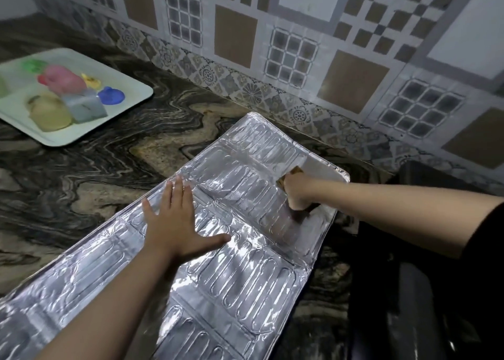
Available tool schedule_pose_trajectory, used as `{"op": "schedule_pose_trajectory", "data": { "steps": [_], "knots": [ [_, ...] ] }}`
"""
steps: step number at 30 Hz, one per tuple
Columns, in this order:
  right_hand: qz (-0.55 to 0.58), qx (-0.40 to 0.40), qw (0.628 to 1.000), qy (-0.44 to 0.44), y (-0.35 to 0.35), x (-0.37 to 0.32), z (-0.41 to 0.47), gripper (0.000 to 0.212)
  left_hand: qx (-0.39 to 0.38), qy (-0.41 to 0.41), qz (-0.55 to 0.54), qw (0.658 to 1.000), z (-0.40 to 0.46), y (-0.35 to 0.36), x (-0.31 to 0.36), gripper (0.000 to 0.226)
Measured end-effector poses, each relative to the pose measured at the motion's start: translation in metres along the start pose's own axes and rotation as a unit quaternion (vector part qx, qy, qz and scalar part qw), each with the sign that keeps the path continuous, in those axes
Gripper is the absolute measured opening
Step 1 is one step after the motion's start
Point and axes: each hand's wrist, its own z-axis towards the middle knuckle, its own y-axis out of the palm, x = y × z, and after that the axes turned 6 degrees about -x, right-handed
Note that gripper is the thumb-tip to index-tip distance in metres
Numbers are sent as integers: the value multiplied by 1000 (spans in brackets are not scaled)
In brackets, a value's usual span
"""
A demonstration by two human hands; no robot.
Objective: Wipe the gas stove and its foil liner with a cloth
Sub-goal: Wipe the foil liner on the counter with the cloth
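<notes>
The embossed silver foil liner [245, 272] lies flat on the marbled counter, running from the lower left toward the wall. My left hand [177, 223] presses on its middle with fingers spread flat. Near the liner's far right corner my right hand [298, 192] grips a brownish cloth [296, 172], of which only small bits show above and below the fist. The black gas stove [425, 277] fills the lower right, partly cut off by the frame edge.
A pale tray [131, 106] with several coloured sponges and scrubbers sits on the counter [95, 196] at the far left. A patterned tiled wall [300, 59] runs along the back, close behind the liner's far end.
</notes>
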Motion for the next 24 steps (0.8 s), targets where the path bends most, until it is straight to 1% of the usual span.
{"op": "schedule_pose_trajectory", "data": {
  "steps": [2, 3, 5, 6, 9, 11, 13, 16, 17, 19, 20, 21, 22, 24],
  "knots": [
    [-15, -8, 1000, -25, 6, -15, -12, 49, 1, -1, 2, 1000, 0, 0, 0, 149],
    [-27, -15, 999, -42, 9, -22, -20, 50, 1, -1, 1, 1000, 0, 0, 0, 149],
    [-43, -18, 995, -87, 22, -34, -32, 44, -1, -1, 3, 1000, -1, -1, 1, 149],
    [-46, -22, 992, -111, 29, -39, -35, 44, -2, -1, 6, 1000, -1, -1, 1, 149],
    [-42, -33, 985, -162, 40, -44, -50, 57, -4, -2, 13, 1000, 0, -2, 1, 149],
    [-54, -42, 981, -184, 38, -40, -61, 62, -6, 3, 17, 1000, 0, -2, 1, 149],
    [-64, -67, 974, -206, 35, -30, -74, 57, -5, 8, 15, 1000, 1, -2, 0, 149],
    [-81, -140, 966, -204, 27, -15, -83, 44, -3, 13, 13, 1000, 1, -2, -1, 149],
    [-73, -163, 964, -196, 20, -11, -84, 40, -3, 12, 15, 1000, 0, -2, -1, 149],
    [-20, -202, 965, -169, -2, -1, -79, 36, -3, 11, 17, 1000, 0, -1, -1, 148],
    [16, -196, 968, -158, -16, 4, -74, 32, -3, 11, 17, 1000, 0, -1, -1, 148],
    [53, -166, 973, -149, -30, 7, -70, 30, -2, 11, 14, 1000, 0, -1, -1, 147],
    [90, -117, 978, -145, -42, 9, -61, 32, -1, 11, 10, 1000, 0, -1, -1, 147],
    [153, -23, 976, -154, -58, 1, -43, 31, -4, 10, 10, 1000, 1, -1, -1, 148]
  ]
}}
